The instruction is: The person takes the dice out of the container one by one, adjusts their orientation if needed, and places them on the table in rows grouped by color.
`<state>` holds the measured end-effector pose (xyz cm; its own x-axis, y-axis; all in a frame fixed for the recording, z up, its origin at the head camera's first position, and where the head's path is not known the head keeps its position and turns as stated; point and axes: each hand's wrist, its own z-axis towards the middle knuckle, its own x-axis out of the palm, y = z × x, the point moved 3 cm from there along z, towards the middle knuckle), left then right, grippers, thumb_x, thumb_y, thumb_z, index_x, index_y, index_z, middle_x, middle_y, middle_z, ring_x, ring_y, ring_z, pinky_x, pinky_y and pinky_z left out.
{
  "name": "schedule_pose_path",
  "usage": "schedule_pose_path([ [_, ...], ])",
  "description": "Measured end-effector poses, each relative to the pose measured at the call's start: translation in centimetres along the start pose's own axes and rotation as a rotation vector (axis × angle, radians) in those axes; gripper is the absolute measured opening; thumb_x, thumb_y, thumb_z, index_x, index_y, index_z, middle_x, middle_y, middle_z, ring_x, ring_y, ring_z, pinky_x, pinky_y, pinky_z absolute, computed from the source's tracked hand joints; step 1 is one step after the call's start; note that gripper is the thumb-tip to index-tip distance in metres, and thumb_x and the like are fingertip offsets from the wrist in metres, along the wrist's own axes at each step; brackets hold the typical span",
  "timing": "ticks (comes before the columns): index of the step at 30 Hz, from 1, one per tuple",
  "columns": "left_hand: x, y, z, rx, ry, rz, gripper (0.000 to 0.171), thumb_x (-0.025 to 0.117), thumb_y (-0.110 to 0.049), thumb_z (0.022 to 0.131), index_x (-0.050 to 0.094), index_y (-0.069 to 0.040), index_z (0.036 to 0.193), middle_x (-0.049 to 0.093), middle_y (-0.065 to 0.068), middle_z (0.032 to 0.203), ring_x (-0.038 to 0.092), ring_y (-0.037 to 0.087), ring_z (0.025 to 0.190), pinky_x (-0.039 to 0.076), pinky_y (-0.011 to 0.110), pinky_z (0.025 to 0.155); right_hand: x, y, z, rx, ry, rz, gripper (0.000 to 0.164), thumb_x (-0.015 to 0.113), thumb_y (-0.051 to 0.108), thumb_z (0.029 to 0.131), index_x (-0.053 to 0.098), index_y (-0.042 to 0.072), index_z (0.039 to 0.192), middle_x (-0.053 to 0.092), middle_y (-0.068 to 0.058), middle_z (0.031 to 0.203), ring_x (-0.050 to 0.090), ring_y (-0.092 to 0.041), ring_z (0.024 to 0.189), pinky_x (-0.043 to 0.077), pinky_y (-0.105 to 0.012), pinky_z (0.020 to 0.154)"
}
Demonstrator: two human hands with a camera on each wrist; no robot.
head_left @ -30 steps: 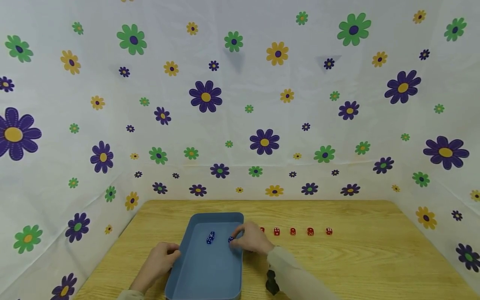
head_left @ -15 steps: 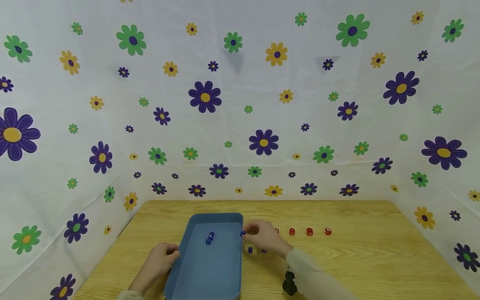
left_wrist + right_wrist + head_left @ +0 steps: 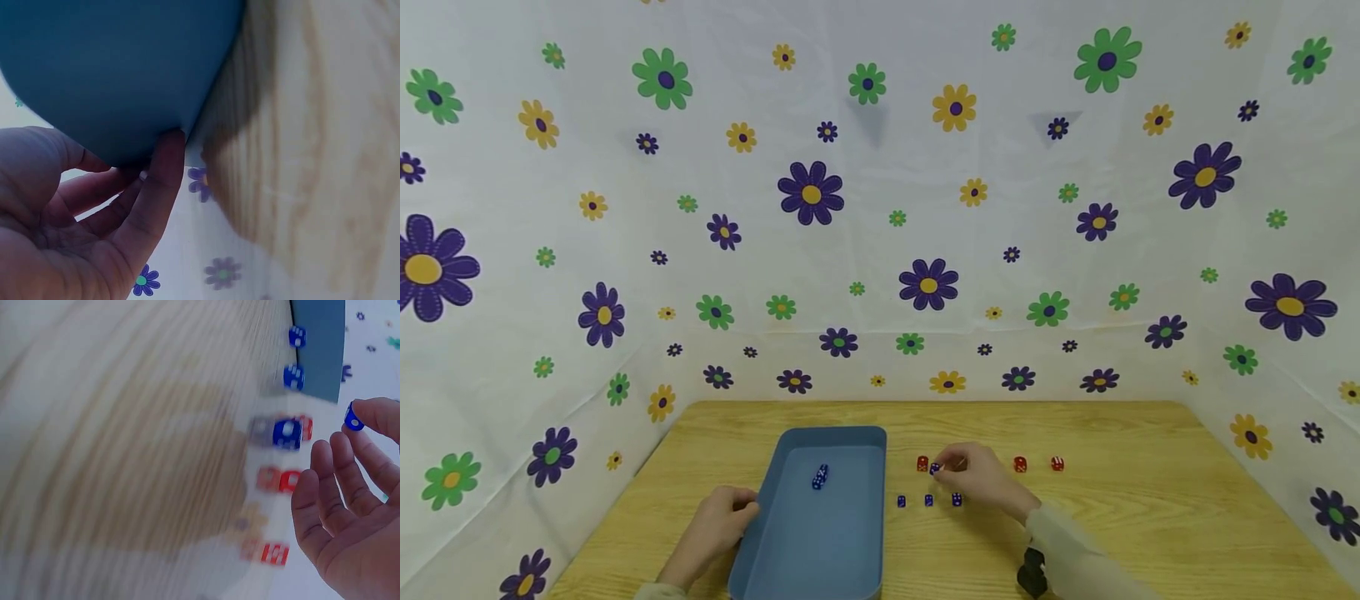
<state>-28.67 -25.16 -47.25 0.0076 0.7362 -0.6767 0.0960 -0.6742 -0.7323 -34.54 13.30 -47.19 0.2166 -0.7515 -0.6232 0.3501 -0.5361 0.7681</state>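
My right hand (image 3: 988,482) pinches a blue die (image 3: 354,416) between thumb and index finger, over the row of red dice. Its other fingers are spread apart. Below that row, three blue dice stand spaced on the table, including a middle blue die (image 3: 928,500). Left in the row is a red die (image 3: 922,463); another red die (image 3: 1020,464) stands right of the hand, which hides part of the row. A small cluster of blue dice (image 3: 821,477) lies inside the blue tray (image 3: 831,546). My left hand (image 3: 713,527) holds the tray's left side, fingertips against its outer wall.
The wooden table (image 3: 1120,533) extends right of the dice. A flower-printed white cloth (image 3: 880,167) encloses its back and sides. The outermost red die (image 3: 1057,463) stands right of the hand. A dark wrist device (image 3: 1032,572) sits under the right sleeve (image 3: 1078,554).
My right hand has lifted a blue die out of the tray and carried it right, over the rim, to the red row. The left hand stays at the tray.
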Motion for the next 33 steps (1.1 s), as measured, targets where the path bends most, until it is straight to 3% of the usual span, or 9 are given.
schedule_pose_path([
  [7,0.0,-0.1,0.0,0.022,-0.013,0.009,0.022,0.054,-0.006,0.091,0.073,0.002,0.099,0.068,0.003,0.079,0.055,0.016,0.064,0.047,0.029,0.056,-1.9,-1.6,-1.1,0.023,0.011,-0.052,0.014,0.072,0.018,0.087,0.071,0.009,0.098,0.064,0.001,0.088,0.055,-0.014,0.081,0.046,-0.026,0.068],
  [14,0.1,0.0,-0.1,0.013,-0.001,0.021,0.024,0.055,-0.007,0.092,0.072,0.004,0.104,0.070,0.004,0.088,0.056,0.016,0.069,0.049,0.029,0.060,-2.9,-3.0,-2.1,0.062,0.060,-0.067,0.009,0.074,0.012,0.085,0.070,0.008,0.092,0.064,0.001,0.082,0.055,-0.012,0.074,0.046,-0.022,0.060],
  [19,0.1,0.0,0.0,0.030,-0.006,0.034,0.022,0.054,-0.007,0.092,0.073,0.002,0.100,0.068,0.003,0.081,0.054,0.016,0.066,0.046,0.029,0.058,-3.4,-3.3,-2.5,0.048,0.094,-0.065,0.009,0.074,0.012,0.084,0.071,0.008,0.092,0.063,0.001,0.081,0.054,-0.012,0.073,0.045,-0.023,0.060],
  [28,0.1,-0.1,-0.1,-0.009,0.019,-0.032,0.023,0.051,-0.007,0.093,0.073,-0.002,0.093,0.061,0.004,0.070,0.050,0.016,0.060,0.042,0.028,0.053,-3.8,-3.8,-3.0,0.088,0.148,-0.047,0.015,0.077,0.015,0.083,0.071,0.009,0.096,0.063,0.001,0.083,0.052,-0.015,0.073,0.042,-0.023,0.058],
  [33,0.0,-0.2,-0.1,-0.003,0.011,-0.027,0.022,0.052,-0.006,0.092,0.073,0.000,0.095,0.063,0.004,0.073,0.052,0.017,0.062,0.043,0.028,0.054,-4.1,-3.8,-3.3,0.106,0.163,-0.062,0.015,0.077,0.014,0.083,0.072,0.008,0.096,0.064,0.001,0.083,0.054,-0.015,0.074,0.044,-0.023,0.059],
])
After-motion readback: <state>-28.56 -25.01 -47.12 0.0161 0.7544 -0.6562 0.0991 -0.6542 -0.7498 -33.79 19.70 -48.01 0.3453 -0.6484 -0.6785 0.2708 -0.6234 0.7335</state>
